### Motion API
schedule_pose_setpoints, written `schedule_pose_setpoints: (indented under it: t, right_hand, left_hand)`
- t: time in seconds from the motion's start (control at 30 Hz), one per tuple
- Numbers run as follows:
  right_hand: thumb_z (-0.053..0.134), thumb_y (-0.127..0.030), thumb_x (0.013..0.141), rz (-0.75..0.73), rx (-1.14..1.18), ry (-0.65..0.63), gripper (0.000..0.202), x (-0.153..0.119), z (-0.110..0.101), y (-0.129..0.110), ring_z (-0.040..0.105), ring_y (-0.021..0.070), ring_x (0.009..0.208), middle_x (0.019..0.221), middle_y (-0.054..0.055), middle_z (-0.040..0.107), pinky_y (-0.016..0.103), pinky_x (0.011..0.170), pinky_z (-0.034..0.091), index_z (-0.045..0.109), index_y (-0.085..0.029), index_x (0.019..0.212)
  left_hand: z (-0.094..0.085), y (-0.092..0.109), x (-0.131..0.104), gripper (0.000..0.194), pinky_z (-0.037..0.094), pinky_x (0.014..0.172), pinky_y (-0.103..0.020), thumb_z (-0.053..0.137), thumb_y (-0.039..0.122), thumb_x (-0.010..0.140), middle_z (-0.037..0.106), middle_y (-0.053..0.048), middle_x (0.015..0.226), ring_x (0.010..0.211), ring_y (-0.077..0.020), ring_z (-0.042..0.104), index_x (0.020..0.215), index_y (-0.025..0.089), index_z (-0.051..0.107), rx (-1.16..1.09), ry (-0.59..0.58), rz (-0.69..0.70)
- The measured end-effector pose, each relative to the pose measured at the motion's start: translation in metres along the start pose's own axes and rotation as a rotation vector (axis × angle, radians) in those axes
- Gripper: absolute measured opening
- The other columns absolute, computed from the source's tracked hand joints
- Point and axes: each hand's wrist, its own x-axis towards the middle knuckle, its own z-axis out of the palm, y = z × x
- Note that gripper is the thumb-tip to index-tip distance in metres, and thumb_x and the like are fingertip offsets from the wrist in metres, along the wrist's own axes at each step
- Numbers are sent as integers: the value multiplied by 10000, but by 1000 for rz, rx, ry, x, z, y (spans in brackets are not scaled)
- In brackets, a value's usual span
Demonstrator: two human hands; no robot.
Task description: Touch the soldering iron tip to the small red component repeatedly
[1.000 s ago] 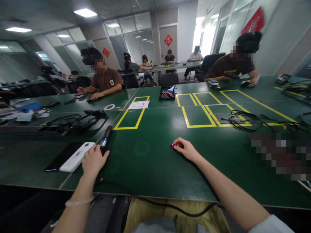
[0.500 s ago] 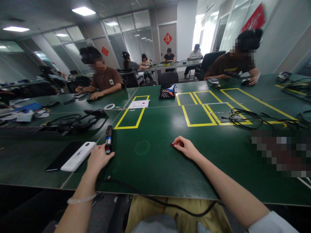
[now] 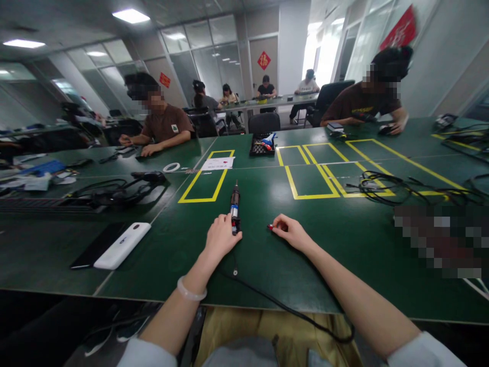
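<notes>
My left hand (image 3: 220, 235) is closed around a slim dark electric screwdriver (image 3: 235, 209) with a silver and blue band. The tool lies low over the green table (image 3: 183, 244), its thin bit pointing away from me. To the right of it, my right hand (image 3: 292, 232) rests near the tabletop with thumb and fingertips pinched on a small red piece (image 3: 270, 227). Fingers hide most of this piece, so its kind cannot be made out. A black cord (image 3: 282, 304) trails from below my left hand over the table's front edge.
A white power bank-like block (image 3: 123, 245) and a dark flat panel (image 3: 97, 247) lie at left. Yellow tape outlines (image 3: 317, 197) mark the table, with a black tool tray (image 3: 262, 148) behind. Coiled cables (image 3: 376, 186) sit at right. Two co-workers sit opposite.
My left hand has carried the electric screwdriver to the right, from beside the white block to near my right hand. The cord has shifted along. My right hand has stayed in place.
</notes>
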Motion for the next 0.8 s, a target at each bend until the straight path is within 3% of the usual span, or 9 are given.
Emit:
schedule_pose_setpoints:
  t: [0.17,0.3,0.57,0.8]
  right_hand:
    - [561,-204,784,-58,-40,70,46,-1,-2,-3,466,118,613,684,-33,499,236,607,381,525,-187,807]
    - [542,-145,750,-102,-93,115,71,-1,-4,-2,461,119,625,710,-31,491,239,616,380,505,-191,788]
    - [571,-144,786,-144,-145,86,46,0,-7,9,492,126,675,792,-2,522,252,660,403,576,-181,812]
    - [565,-224,857,-93,-155,111,109,-3,-9,-2,523,136,664,775,16,553,264,639,407,661,-181,832]
  left_hand:
    - [7,56,9,562,429,822,-330,597,420,761,529,-111,1121,1006,-249,523,1246,174,456,-86,32,135]
    - [14,82,10,661,426,844,-336,589,411,764,514,-121,1166,1034,-256,506,1341,157,389,-149,61,203]
    - [20,89,8,705,420,847,-351,548,414,784,503,-133,1210,1055,-267,494,1400,137,346,-165,63,222]
    - [21,91,8,698,400,866,-372,499,467,830,497,-147,1215,1079,-277,495,1415,130,322,-119,88,235]
